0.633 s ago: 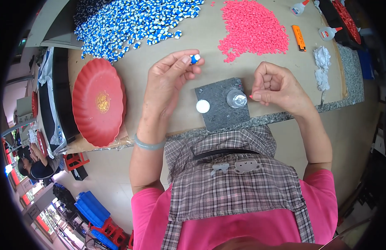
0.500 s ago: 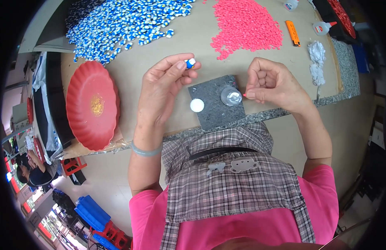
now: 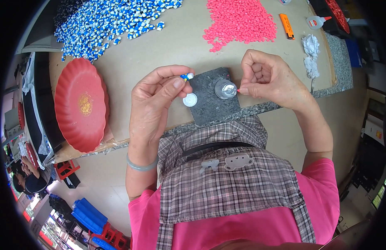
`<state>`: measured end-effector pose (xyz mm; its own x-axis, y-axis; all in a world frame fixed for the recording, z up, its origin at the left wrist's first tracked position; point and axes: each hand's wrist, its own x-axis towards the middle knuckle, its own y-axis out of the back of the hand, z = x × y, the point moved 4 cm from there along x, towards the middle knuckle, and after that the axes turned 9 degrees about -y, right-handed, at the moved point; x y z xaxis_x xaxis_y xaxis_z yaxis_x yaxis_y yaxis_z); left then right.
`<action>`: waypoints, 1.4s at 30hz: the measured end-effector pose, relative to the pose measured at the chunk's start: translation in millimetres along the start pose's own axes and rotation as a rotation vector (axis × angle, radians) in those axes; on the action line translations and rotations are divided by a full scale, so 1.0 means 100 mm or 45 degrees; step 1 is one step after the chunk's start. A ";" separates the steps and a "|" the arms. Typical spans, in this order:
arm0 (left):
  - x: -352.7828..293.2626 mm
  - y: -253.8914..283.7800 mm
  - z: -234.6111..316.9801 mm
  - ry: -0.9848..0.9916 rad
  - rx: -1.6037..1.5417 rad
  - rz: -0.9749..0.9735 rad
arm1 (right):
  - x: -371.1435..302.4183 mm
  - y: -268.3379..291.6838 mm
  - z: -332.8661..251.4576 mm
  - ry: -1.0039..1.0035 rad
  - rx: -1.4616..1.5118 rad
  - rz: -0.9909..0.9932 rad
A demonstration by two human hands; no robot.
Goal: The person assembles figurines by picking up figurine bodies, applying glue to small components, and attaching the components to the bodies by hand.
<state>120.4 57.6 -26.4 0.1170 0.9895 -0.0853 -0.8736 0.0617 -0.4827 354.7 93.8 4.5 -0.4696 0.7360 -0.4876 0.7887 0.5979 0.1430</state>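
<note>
My left hand (image 3: pixel 153 93) pinches a small blue, white and yellow piece (image 3: pixel 186 77) between thumb and fingers, above the left edge of a dark stone slab (image 3: pixel 207 110). On the slab stands a small clear jar (image 3: pixel 225 89) with a shiny silvery top. A round white disc (image 3: pixel 190 99), like a cap, lies at the slab's left edge, close to my left fingertips. My right hand (image 3: pixel 271 79) is closed in a pinch on a tiny pink piece (image 3: pixel 239 90), held right beside the jar; whether they touch I cannot tell.
Heaps of blue-and-white pieces (image 3: pixel 122 25) and pink pieces (image 3: pixel 243 21) cover the far table. A red scalloped tray (image 3: pixel 70 121) stands left. To the right lie an orange lighter-shaped thing (image 3: pixel 286 26), a glue bottle (image 3: pixel 316 22) and crumpled white tissue (image 3: pixel 311 48). Another person is at far left.
My left hand has come down toward the slab with its blue-and-white piece turned more sideways. My right hand's pink piece is closer to the jar. The whole view has shifted slightly.
</note>
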 end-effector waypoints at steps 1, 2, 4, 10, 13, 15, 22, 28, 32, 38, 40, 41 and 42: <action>-0.02 -0.01 0.00 -0.019 0.026 0.002 | 0.00 -0.01 -0.01 -0.010 -0.019 0.010; -0.03 -0.03 -0.01 -0.020 0.024 0.005 | 0.00 -0.02 -0.03 -0.011 -0.021 0.007; -0.05 -0.07 -0.02 -0.057 0.043 0.011 | -0.01 -0.04 -0.06 0.027 -0.088 0.066; -0.13 -0.16 -0.06 -0.059 0.152 -0.028 | -0.02 -0.06 -0.09 0.032 -0.294 0.170; -0.16 -0.25 -0.04 -0.078 0.168 -0.023 | -0.03 -0.08 -0.11 0.055 -0.349 0.186; -0.15 -0.28 -0.06 -0.122 0.185 -0.036 | -0.05 -0.07 -0.13 0.058 -0.288 0.152; -0.13 -0.41 -0.10 -0.331 0.328 -0.096 | -0.07 -0.06 -0.16 0.163 0.284 0.069; -0.11 -0.49 -0.11 -0.443 0.406 -0.096 | -0.09 -0.15 -0.15 0.176 0.341 0.068; -0.10 -0.53 -0.06 -0.571 0.612 -0.123 | -0.09 -0.17 -0.14 0.206 0.325 0.088; -0.12 -0.56 -0.02 -0.698 0.845 -0.142 | -0.11 -0.18 -0.16 0.212 0.231 0.106; -0.12 -0.58 0.00 -0.826 0.990 -0.213 | -0.12 -0.18 -0.17 0.243 0.119 0.146; -0.12 -0.59 0.01 -0.826 0.990 -0.214 | -0.13 -0.19 -0.18 0.243 0.119 0.146; -0.13 -0.62 0.05 -0.905 1.072 -0.219 | -0.14 -0.20 -0.21 0.238 0.067 0.175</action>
<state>171.1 41.3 9.2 0.2056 0.7926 0.5741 -0.9447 0.0076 0.3277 337.6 78.4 26.4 -0.4178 0.8581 -0.2983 0.8676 0.4743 0.1492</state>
